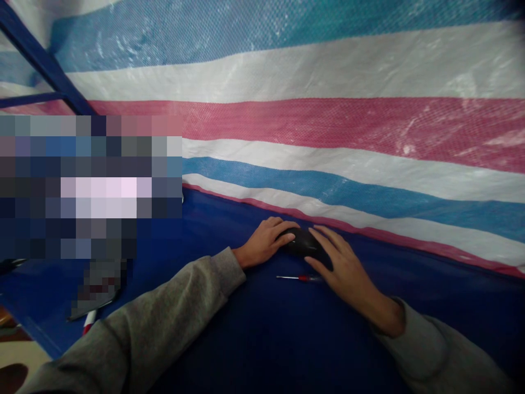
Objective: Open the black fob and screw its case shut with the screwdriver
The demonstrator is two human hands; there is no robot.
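Note:
A black computer mouse (303, 244) rests on the dark blue table surface, between my two hands. My left hand (268, 238) is closed around its left end, thumb and fingers on either side. My right hand (342, 262) grips the right end, with the fingers over the far side and the thumb at the near side. Just in front of the mouse lies a small screwdriver (302, 278) with a red and clear handle. Its metal shaft points left, and my right hand hides part of the handle end.
Behind the table (246, 339) hangs a striped plastic sheet (307, 123) in blue, white and red. A dark blue frame bar (45, 54) slants at upper left. Pixelation blurs the left side. A red and white marker-like object (89, 322) lies beside my left sleeve.

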